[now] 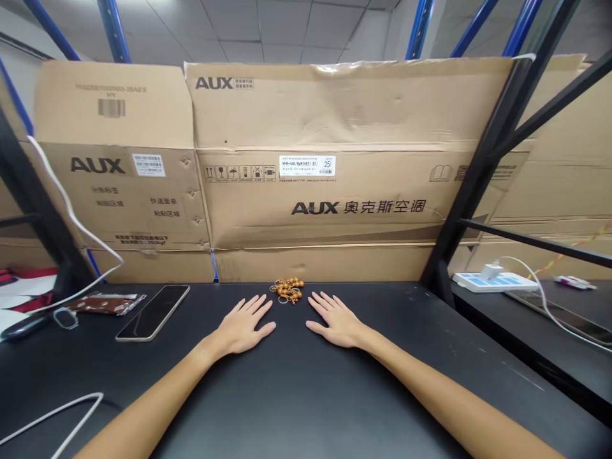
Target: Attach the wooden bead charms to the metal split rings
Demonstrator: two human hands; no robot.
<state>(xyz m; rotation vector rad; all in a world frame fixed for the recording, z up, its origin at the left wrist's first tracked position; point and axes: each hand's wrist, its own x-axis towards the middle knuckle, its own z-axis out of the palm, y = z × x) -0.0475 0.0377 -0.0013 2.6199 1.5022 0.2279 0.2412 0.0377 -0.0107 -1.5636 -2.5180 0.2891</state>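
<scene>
My left hand (245, 325) lies palm down on the dark tabletop (287, 401), fingers spread, holding nothing. Opposite it, my right hand (336, 320) rests flat in the same way, its fingers apart. Just beyond and between the fingertips sits a small pile of golden-brown, gourd-shaped bead keychains (288, 290) with metal rings. Neither hand touches the pile. A phone (153, 312) with a dark screen lies to the left of my left hand.
Cardboard panels (335, 229) stand along the back edge. At left are a brown packet (108, 303) and a white cable (71, 210). Black rack posts (471, 172) flank the table. A power strip (492, 281) and another phone (564, 315) lie on the right-hand surface.
</scene>
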